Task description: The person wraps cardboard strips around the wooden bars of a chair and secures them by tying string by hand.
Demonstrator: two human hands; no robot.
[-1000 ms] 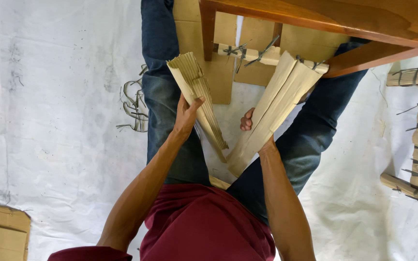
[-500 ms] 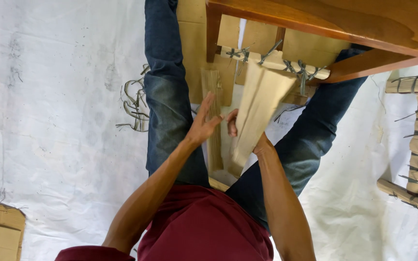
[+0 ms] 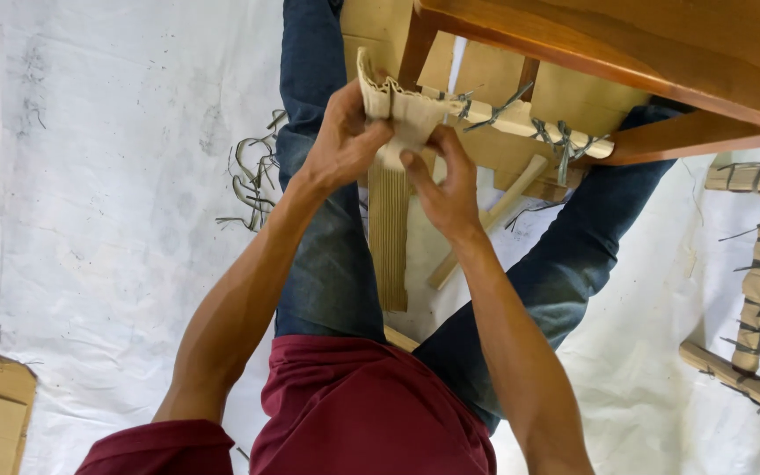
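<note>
Left hand (image 3: 342, 141) and right hand (image 3: 444, 183), each grip clamped on corrugated cardboard (image 3: 389, 224) (folded over)

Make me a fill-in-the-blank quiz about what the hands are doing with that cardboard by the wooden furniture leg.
1. Both hands, the left hand and the right hand, grip a folded strip of corrugated ____.
2. The cardboard strip hangs down between the person's legs, which are in blue ____.
3. The wrapped bar under the wooden frame is tied with grey ____.
4. The floor is covered by a ____ sheet.

Missing words: cardboard; jeans; straps; white
</note>
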